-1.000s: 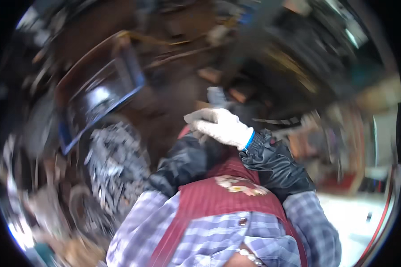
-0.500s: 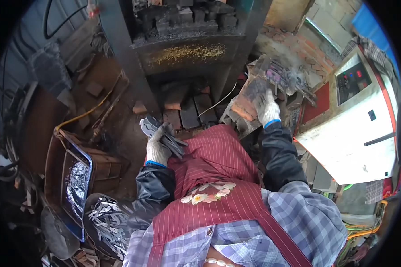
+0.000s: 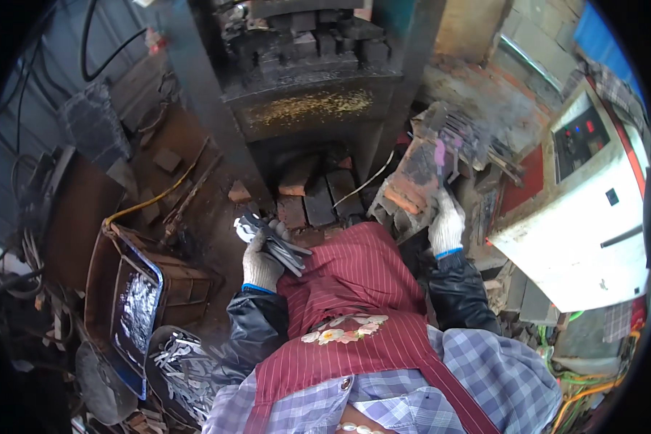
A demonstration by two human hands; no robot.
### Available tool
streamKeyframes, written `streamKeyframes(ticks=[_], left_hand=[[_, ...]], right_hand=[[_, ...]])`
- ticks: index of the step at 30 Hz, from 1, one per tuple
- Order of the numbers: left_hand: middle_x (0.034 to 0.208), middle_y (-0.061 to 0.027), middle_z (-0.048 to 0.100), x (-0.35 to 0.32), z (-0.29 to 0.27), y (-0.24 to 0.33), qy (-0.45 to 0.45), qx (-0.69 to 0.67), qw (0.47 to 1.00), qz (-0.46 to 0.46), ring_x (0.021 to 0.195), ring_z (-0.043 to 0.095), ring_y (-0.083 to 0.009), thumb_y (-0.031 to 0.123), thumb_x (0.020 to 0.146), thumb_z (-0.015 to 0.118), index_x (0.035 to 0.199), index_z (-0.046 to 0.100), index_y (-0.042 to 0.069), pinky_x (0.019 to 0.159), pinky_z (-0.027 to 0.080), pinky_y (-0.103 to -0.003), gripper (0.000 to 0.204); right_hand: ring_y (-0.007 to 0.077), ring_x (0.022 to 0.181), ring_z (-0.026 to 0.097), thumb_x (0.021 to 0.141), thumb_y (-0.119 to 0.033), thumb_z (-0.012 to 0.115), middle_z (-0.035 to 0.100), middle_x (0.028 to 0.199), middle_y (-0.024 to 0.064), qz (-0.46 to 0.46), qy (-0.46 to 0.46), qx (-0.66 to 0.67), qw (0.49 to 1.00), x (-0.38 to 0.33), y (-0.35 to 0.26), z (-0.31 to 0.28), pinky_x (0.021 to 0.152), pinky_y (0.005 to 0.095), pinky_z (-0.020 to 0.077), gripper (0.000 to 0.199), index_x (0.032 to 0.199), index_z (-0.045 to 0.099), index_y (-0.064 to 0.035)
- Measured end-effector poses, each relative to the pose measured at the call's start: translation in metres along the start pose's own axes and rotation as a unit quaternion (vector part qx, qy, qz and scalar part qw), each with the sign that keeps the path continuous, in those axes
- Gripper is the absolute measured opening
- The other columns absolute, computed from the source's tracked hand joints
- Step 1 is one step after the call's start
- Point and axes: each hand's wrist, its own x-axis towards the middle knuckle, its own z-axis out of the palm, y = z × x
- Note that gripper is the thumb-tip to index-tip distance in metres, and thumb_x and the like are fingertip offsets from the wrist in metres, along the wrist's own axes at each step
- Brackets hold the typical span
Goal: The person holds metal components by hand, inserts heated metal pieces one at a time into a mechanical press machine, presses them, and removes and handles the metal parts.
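Observation:
My left hand, in a white knit glove, is closed around a bundle of flat grey metal blanks beside my apron. Their ends stick out on both sides of the fist. My right hand, gloved the same way, grips the dark end of a metal blank whose far end glows pink-purple. Beyond it, more glowing metal blanks lie at the smoky brick heating spot. Right by this hand is an orange-edged brick.
Ahead stands a dark press frame with blocks on its bed. To the right is a white control cabinet. At left sit a blue-rimmed crate and a pan of metal strips. Bricks cover the floor under the press.
My right hand has drawn back toward me from the heating spot, and a glowing blank now shows in its grip. My left hand still holds its bundle. The whole view has shifted slightly.

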Motion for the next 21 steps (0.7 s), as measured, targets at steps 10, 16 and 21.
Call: streamKeyframes(ticks=[10, 16, 21], left_hand=[[0.116, -0.0183, 0.058, -0.014, 0.026, -0.009, 0.019, 0.018, 0.998, 0.051, 0.103, 0.060, -0.0344, 0.007, 0.092, 0.048, 0.126, 0.046, 0.002, 0.090, 0.051, -0.048, 0.034], [0.113, -0.0184, 0.059, -0.016, 0.022, -0.005, 0.010, 0.000, 0.998, 0.065, 0.102, 0.060, -0.0344, 0.004, 0.088, 0.053, 0.125, 0.046, 0.002, 0.089, 0.051, -0.047, 0.038], [0.116, -0.0164, 0.058, -0.021, 0.022, -0.003, 0.005, 0.025, 0.997, 0.078, 0.103, 0.060, -0.0324, 0.002, 0.084, 0.059, 0.126, 0.046, 0.004, 0.087, 0.052, -0.045, 0.044]], right_hand=[[0.0100, 0.045, 0.046, 0.091, -0.024, 0.056, 0.052, 0.060, 0.0019, -0.026, -0.270, 0.034, 0.962, 0.029, -0.064, 0.196, 0.039, 0.0248, 0.0396, 0.032, 0.090, 0.066, 0.0056], [0.0081, 0.048, 0.043, 0.094, -0.025, 0.051, 0.049, 0.060, -0.0019, 0.016, -0.286, 0.004, 0.958, 0.065, -0.070, 0.279, 0.041, 0.0234, 0.0337, 0.034, 0.100, 0.061, 0.0071], [0.0038, 0.049, 0.043, 0.094, -0.026, 0.053, 0.048, 0.062, -0.0064, 0.078, -0.343, -0.020, 0.936, 0.085, -0.067, 0.296, 0.042, 0.0198, 0.0326, 0.030, 0.096, 0.063, 0.0020]])
